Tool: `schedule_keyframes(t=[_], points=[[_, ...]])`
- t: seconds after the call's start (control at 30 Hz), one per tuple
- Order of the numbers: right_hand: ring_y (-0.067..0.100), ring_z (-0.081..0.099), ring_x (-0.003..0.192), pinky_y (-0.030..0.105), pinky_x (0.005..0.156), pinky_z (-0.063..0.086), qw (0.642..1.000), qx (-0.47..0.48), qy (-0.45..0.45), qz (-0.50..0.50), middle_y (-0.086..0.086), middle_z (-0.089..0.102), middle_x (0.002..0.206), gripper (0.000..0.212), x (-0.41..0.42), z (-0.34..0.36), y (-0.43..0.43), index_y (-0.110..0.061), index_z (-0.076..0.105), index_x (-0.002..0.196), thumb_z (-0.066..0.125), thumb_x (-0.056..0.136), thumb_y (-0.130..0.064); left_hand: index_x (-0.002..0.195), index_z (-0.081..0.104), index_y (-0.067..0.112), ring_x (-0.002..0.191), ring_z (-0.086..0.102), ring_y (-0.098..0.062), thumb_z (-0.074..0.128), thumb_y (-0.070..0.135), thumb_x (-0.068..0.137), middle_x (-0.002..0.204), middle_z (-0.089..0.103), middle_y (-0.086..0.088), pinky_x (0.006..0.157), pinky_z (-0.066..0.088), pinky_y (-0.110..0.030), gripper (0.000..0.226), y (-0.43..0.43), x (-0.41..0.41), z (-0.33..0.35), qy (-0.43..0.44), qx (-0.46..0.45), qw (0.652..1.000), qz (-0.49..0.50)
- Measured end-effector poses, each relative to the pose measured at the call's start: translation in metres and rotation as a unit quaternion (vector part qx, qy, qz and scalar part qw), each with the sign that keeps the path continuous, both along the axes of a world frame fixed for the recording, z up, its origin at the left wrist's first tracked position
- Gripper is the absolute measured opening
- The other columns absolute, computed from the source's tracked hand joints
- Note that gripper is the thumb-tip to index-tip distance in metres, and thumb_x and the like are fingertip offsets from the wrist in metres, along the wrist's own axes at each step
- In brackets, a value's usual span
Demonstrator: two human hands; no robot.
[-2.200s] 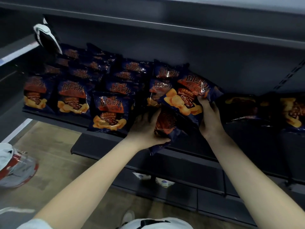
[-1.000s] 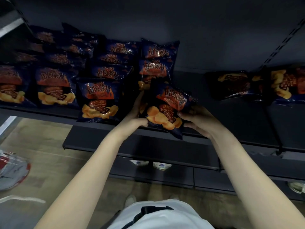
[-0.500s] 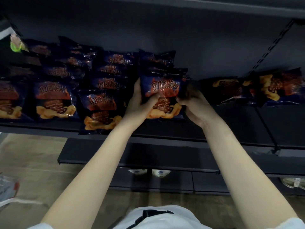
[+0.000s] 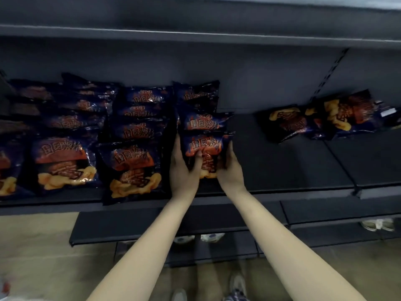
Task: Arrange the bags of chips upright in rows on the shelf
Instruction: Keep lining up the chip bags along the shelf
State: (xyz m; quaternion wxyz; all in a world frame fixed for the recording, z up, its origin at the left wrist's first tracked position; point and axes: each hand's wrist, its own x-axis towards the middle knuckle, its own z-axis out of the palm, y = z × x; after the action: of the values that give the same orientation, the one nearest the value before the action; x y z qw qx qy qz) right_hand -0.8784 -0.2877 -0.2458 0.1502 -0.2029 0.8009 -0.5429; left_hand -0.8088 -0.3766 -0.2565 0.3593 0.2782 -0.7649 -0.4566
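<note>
A dark blue chip bag (image 4: 206, 146) with an orange label stands upright at the front of the rightmost row on the dark shelf (image 4: 282, 166). My left hand (image 4: 182, 168) grips its left side and my right hand (image 4: 230, 170) its right side. Behind it two more bags (image 4: 204, 122) of the same kind stand upright. To the left are several rows of upright bags (image 4: 134, 166). Two bags (image 4: 288, 122) lie flat at the back right of the shelf, beside another one (image 4: 351, 111).
An upper shelf (image 4: 195, 38) hangs over the bags. A lower shelf (image 4: 130, 224) juts out below, above a tan floor. My shoes (image 4: 236, 283) show at the bottom. Bare shelf surface lies between the held bag and the flat bags.
Both hands carried the bag up from the shelf's front edge and set it upright in the rightmost row. The camera has tilted up slightly.
</note>
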Motion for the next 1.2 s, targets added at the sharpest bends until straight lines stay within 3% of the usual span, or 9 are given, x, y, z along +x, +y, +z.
schedule_keyframes(t=[0.17,0.23,0.5,0.8,0.97,1.07,1.2], points=[[0.024,0.041,0.133,0.030,0.102,0.037,0.995,0.047,0.068,-0.051,0.004,0.029,0.154,0.061,0.006,-0.006,-0.006,-0.022,0.006,0.151,0.038,0.099,-0.020,0.148,0.007,0.031,0.129,0.042,-0.015,0.037,0.049,0.091,0.151,0.032,0.002,0.090,0.035,-0.018,0.067,-0.002,-0.001,-0.003,-0.031,-0.044,0.999,0.003],[0.025,0.046,0.128,0.027,0.095,0.038,0.993,0.054,0.082,-0.061,0.005,0.031,0.153,0.060,0.008,-0.006,-0.005,-0.022,0.008,0.151,0.038,0.099,-0.018,0.148,0.004,0.030,0.125,0.048,-0.020,0.032,0.050,0.091,0.150,0.034,-0.001,0.083,0.041,-0.023,0.068,0.000,-0.002,-0.004,-0.049,-0.062,0.997,0.016],[0.028,0.057,0.113,0.029,0.086,0.041,0.988,0.059,0.123,-0.075,0.002,0.050,0.140,0.057,0.016,-0.006,-0.003,-0.019,0.010,0.150,0.035,0.099,-0.018,0.146,0.006,0.031,0.119,0.052,-0.029,0.029,0.057,0.086,0.142,0.043,-0.008,0.085,0.052,-0.044,0.069,-0.002,-0.001,-0.007,-0.055,-0.080,0.994,0.045],[0.032,0.058,0.111,0.035,0.084,0.045,0.978,0.076,0.176,-0.079,0.009,0.047,0.142,0.058,0.016,-0.012,-0.006,-0.013,0.008,0.151,0.034,0.099,-0.021,0.147,0.007,0.027,0.105,0.060,-0.031,0.029,0.052,0.088,0.135,0.050,-0.012,0.073,0.052,-0.035,0.068,-0.001,0.000,-0.003,-0.061,-0.070,0.995,0.036],[0.031,0.056,0.113,0.024,0.077,0.038,0.977,0.068,0.182,-0.091,0.011,0.037,0.149,0.057,0.021,-0.016,-0.008,-0.011,0.011,0.150,0.035,0.099,-0.019,0.148,0.009,0.025,0.100,0.062,-0.029,0.033,0.048,0.090,0.132,0.053,-0.011,0.071,0.051,-0.032,0.067,0.000,0.003,-0.003,-0.065,-0.058,0.995,0.039],[0.029,0.050,0.123,0.017,0.083,0.036,0.976,0.061,0.184,-0.097,0.013,0.033,0.151,0.054,0.021,-0.015,-0.009,-0.008,0.018,0.149,0.036,0.100,-0.020,0.147,0.008,0.028,0.104,0.060,-0.029,0.033,0.049,0.089,0.132,0.053,-0.010,0.077,0.053,-0.040,0.067,-0.001,0.001,-0.003,-0.066,-0.048,0.996,0.044],[0.029,0.044,0.131,0.033,0.100,0.041,0.977,0.051,0.180,-0.099,0.015,0.037,0.147,0.052,0.021,-0.018,-0.009,-0.007,0.023,0.147,0.035,0.100,-0.024,0.147,0.008,0.026,0.111,0.056,-0.029,0.034,0.047,0.090,0.136,0.049,-0.010,0.082,0.051,-0.037,0.067,0.000,0.000,-0.004,-0.066,-0.051,0.995,0.050]])
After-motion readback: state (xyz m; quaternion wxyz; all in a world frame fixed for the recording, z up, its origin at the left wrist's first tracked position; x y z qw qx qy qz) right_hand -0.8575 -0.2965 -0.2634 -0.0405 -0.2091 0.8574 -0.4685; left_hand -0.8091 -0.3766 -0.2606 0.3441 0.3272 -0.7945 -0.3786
